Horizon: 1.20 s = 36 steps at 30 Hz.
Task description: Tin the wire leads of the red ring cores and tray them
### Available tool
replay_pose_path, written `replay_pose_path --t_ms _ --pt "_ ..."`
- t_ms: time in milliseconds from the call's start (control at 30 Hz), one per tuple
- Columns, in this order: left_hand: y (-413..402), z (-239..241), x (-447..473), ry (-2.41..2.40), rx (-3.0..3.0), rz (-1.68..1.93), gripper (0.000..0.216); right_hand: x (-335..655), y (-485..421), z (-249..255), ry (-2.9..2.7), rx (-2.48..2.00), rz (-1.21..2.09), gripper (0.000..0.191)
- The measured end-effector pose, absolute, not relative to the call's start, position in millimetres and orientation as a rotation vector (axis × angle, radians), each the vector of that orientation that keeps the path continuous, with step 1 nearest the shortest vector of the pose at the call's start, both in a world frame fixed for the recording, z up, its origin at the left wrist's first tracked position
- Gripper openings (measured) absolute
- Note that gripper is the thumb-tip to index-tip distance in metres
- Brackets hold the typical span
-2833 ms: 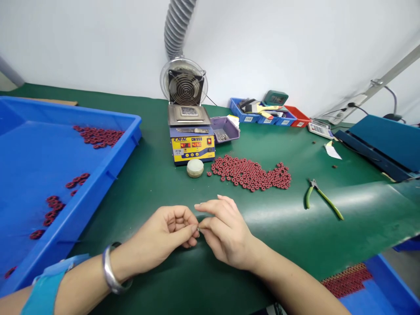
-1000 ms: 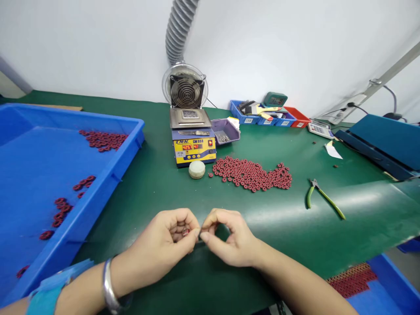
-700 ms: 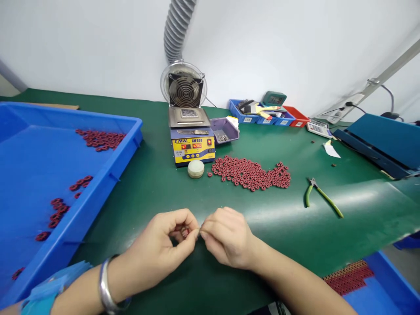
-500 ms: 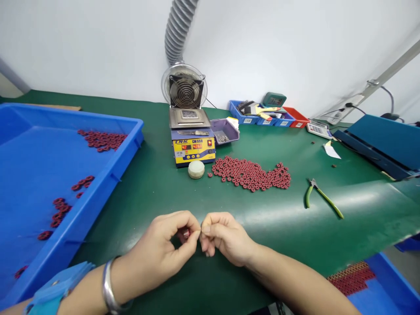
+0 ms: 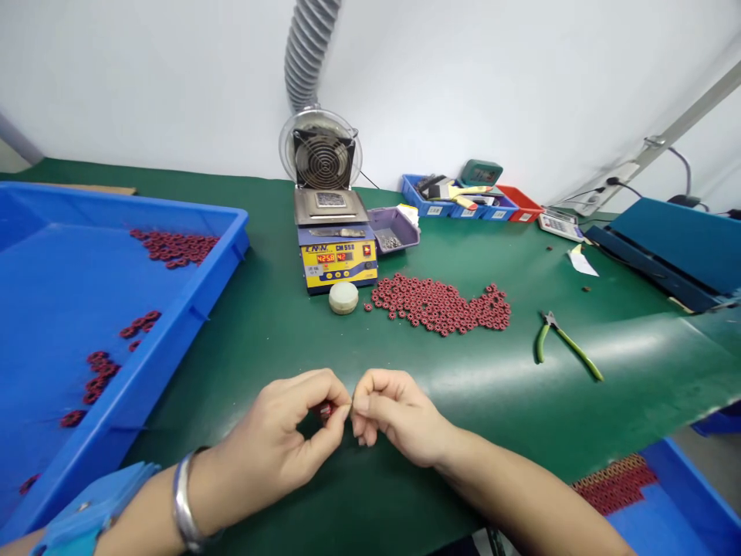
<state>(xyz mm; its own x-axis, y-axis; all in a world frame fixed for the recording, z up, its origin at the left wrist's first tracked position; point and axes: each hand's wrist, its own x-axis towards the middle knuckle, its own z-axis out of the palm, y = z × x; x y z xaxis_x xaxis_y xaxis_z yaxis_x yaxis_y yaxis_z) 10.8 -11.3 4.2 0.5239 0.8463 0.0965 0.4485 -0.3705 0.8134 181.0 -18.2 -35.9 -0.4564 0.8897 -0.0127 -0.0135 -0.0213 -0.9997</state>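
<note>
My left hand [image 5: 289,436] is curled near the front of the green mat and pinches a small red ring-shaped part [image 5: 325,410] between thumb and forefinger. My right hand [image 5: 394,417] is closed in a pinch right beside it, fingertips touching the same spot; what it grips is too small to make out. A silver bangle and a blue wrist strap sit on my left forearm. A pile of the same red rings [image 5: 443,304] lies on the mat beyond my hands.
A large blue tray [image 5: 191,309] with scattered red rings stands at left. A yellow-fronted solder pot [image 5: 334,251] with a fan and duct stands behind, beside a round tin [image 5: 343,297] and a purple bin [image 5: 395,229]. Green-handled cutters [image 5: 564,346] lie right.
My right fingers went from partly stretched out to a tight curl against the left fingertips. Both hands have stayed at the same spot near the front of the mat.
</note>
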Motion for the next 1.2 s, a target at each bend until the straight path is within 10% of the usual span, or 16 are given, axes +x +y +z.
replay_pose_path --t_ms 100,300,567,933,1200 --pt "-13 5 12 1.075 1.835 0.621 0.015 182 -17 -36 -1.440 -0.924 1.692 0.021" --pt "-12 6 13 1.104 1.493 0.555 0.017 194 -17 -31 -2.086 -0.809 0.397 0.008" --pt "-13 5 12 1.161 1.747 0.623 0.017 191 -11 -34 -1.275 -0.906 1.663 0.024" --pt "-1 2 10 1.182 1.030 0.720 0.038 181 -9 -42 -1.377 -1.065 1.400 0.015" --pt "-2 2 12 1.112 0.907 0.854 0.061 169 -15 -37 -1.686 -0.921 0.584 0.018"
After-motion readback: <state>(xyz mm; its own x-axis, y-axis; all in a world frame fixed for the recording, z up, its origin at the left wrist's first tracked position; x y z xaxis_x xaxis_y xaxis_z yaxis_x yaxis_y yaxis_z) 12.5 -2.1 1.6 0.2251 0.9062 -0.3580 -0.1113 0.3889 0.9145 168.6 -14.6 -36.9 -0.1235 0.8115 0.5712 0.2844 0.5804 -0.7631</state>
